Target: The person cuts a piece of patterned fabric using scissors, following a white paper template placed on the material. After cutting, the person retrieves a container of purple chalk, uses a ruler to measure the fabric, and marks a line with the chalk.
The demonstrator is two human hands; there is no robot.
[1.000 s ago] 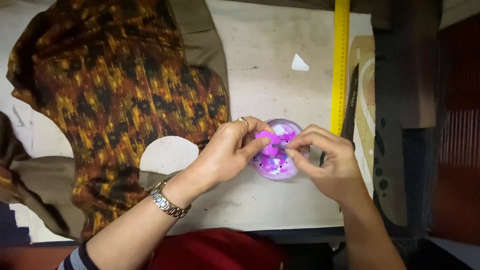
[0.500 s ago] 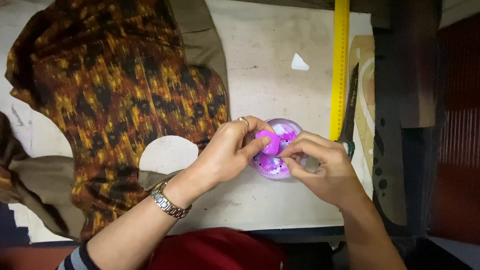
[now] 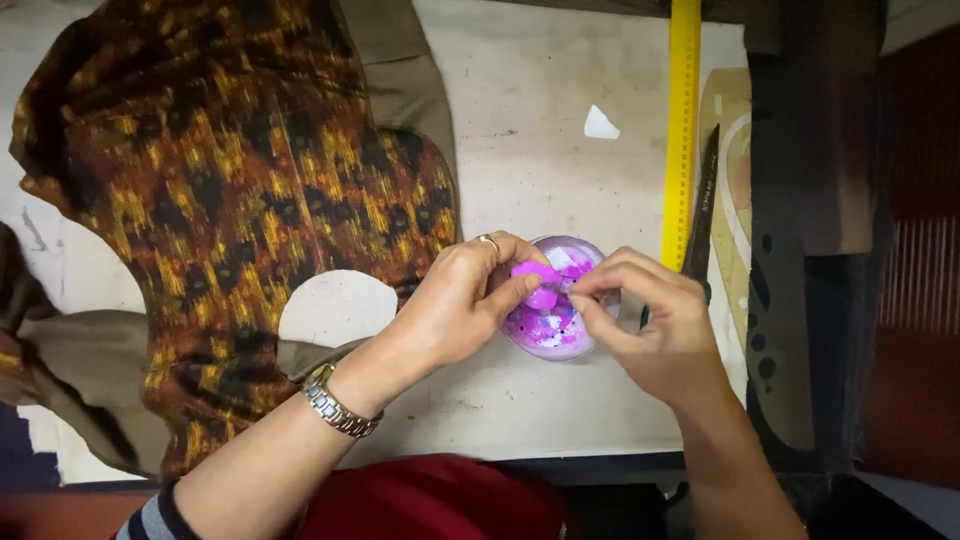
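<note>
Over the small clear bowl (image 3: 560,318), left hand (image 3: 455,305) and right hand (image 3: 665,330) angle inward, curled fingertips narrowly pinching one pink piece (image 3: 540,280) between them, beside patterned fabric (image 3: 230,200).

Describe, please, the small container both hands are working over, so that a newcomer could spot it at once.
Start from the pale worktable and follow the long yellow ruler along its right side down to its lower end. Just left of that end sits a small round clear plastic tub of pink and purple bits, under the left hand and right hand; nothing else nearby is round and transparent.
</note>
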